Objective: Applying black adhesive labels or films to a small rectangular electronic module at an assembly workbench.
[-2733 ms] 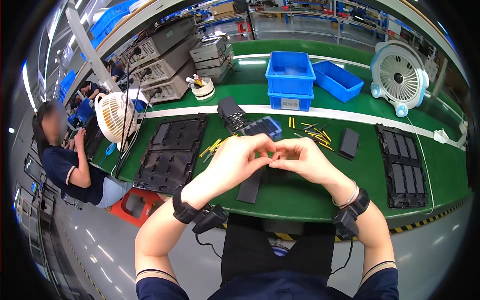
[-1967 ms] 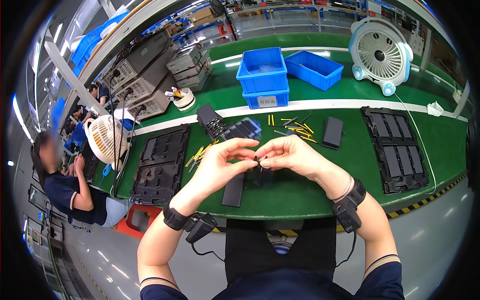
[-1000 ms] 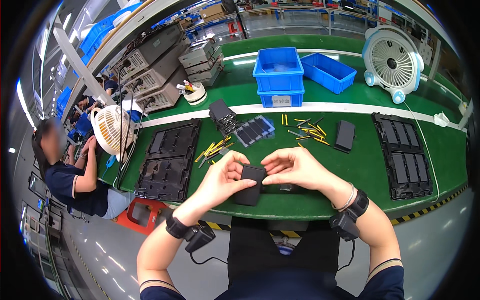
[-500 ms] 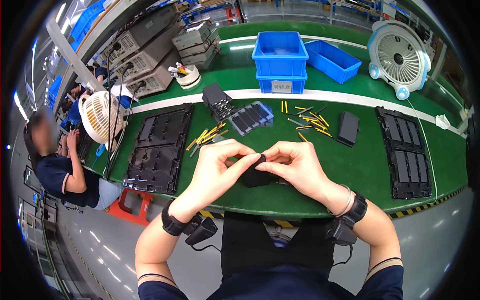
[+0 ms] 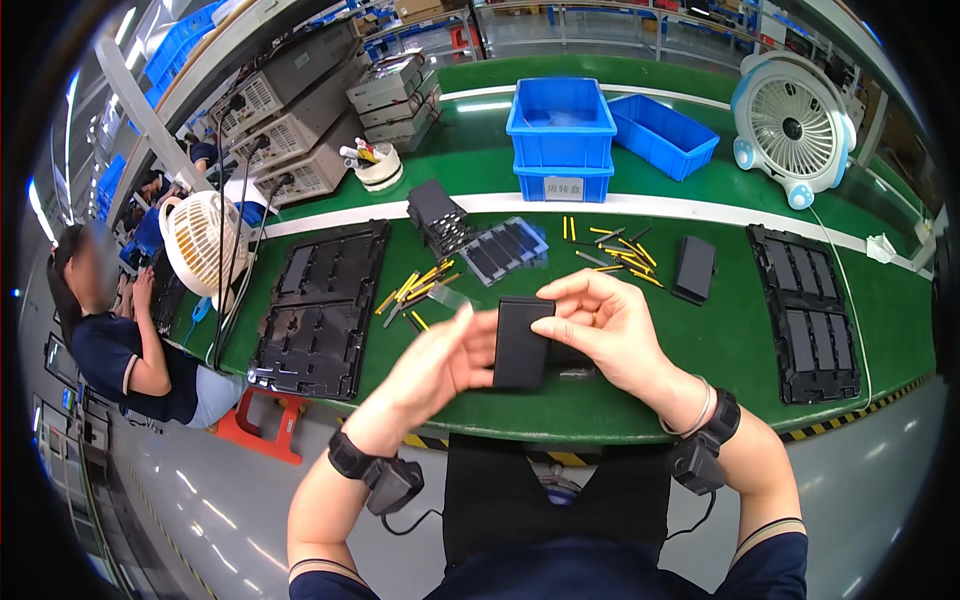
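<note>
A: Where is the block (image 5: 521, 345) located?

B: It is held upright over the near edge of the surface (image 5: 700, 375), between the two trays. Its upper right part is pinched between the thumb and fingers of the right hand (image 5: 605, 322).

A: How is the left hand (image 5: 435, 365) set?

B: Its fingers are spread, and the thumb is set apart from the block. The fingertips are placed at the block's left edge; whether contact is made cannot be told.

A: What is judged to be done?

B: Two rows of dark pieces are seated in the right tray (image 5: 800, 389), near the surface's right edge. That tray is judged to be largely loaded.

A: What is judged to be left?

B: In the left tray (image 5: 305, 342), by the near edge, only one seated piece is made out, at its far left. The strips (image 5: 408, 286) are scattered beyond the hands, with the stack (image 5: 435, 212) and the sheet (image 5: 502, 250) laid farther back; these are judged unused. The held block is judged unfinished; its exact stage cannot be told.
</note>
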A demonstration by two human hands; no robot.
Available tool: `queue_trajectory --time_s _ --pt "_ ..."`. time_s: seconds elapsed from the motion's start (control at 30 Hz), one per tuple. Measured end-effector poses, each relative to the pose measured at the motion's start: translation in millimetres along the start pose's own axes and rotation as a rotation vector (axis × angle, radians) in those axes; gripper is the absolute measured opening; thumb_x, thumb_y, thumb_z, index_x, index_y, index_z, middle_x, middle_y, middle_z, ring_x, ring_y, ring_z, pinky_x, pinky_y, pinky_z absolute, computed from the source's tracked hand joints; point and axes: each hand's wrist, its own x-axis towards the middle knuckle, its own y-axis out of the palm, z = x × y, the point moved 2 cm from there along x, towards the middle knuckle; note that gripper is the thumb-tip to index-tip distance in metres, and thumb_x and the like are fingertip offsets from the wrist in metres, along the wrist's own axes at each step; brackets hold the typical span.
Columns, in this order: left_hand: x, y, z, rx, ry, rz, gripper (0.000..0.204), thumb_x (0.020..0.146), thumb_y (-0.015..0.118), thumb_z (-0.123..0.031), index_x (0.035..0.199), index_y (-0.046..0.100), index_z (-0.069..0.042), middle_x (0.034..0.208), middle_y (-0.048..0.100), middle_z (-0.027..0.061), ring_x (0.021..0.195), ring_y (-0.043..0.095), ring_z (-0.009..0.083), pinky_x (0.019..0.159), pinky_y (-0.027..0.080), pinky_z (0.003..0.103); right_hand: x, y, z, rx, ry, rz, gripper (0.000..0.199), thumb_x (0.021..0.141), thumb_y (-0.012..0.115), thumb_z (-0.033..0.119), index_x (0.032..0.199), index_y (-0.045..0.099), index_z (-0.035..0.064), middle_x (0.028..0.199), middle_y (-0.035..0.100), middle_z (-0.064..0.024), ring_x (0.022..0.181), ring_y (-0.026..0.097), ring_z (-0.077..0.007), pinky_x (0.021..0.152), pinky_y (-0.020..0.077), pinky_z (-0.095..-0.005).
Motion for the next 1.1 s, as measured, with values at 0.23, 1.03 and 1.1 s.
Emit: queue_trajectory --time_s 0.23,1.03,1.1 --pt "-14.1 15.5 22.5 -0.266 -0.034 0.256 0.06 0.093 0.044 -0.042 0.139 0.026 -0.007 0.133 0.042 0.0175 0.12 0.047 0.028 0.098 0.043 0.037 -7.5 5.2 1.4 0.029 -0.009 0.032 0.022 0.079 0.066 -0.002 0.099 0.058 -0.0018 0.085 0.064 -0.0083 0.078 0.062 -0.01 0.071 0.0507 -0.0218" --pt "-34.9 -3.1 45.2 -0.419 0.084 0.185 0.049 0.097 0.038 -0.032 0.137 0.028 -0.006 0.125 0.047 0.0201 0.11 0.054 0.0252 0.088 0.05 0.035 -96.4 0.3 0.0 -1.183 -0.188 0.196 0.035 0.078 0.068 0.022 0.108 0.062 0.0052 0.118 0.058 -0.0105 0.117 0.05 -0.0271 0.1 0.0363 -0.0457" --pt "-34.4 -4.2 40.6 -0.342 0.086 0.157 0.049 0.097 0.04 -0.031 0.137 0.029 -0.006 0.125 0.049 0.0182 0.11 0.053 0.0242 0.088 0.05 0.035 -100.8 3.0 0.7 -1.164 -0.192 0.218 0.034 0.078 0.069 0.021 0.108 0.062 0.0057 0.117 0.058 -0.0099 0.115 0.052 -0.0261 0.098 0.0382 -0.0461"
